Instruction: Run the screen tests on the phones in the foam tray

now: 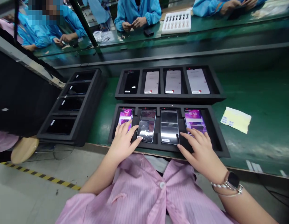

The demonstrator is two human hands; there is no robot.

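In front of me a black foam tray [216, 133] holds several smartphones in compartments. My left hand [122, 140] lies with spread fingers over the leftmost phone [125, 113], whose purple screen reads 13:43; its thumb reaches the lower edge of the second phone [147, 121], which has a dim screen. The third phone [169, 123] has a dark, reflective screen. My right hand [200, 146] is open over the lower part of the rightmost phone [193, 116], also lit purple. Its thumb and index finger extend toward the third phone's right edge. Neither hand grips anything.
Behind is a second foam tray [168, 99] with one dark phone [131, 81] and three whitish-screened phones. A third tray [80, 130] of dark phones stands left. A yellow paper [236, 119] lies right on the green table [258, 93]. Across, people in blue work near a white tray [176, 29].
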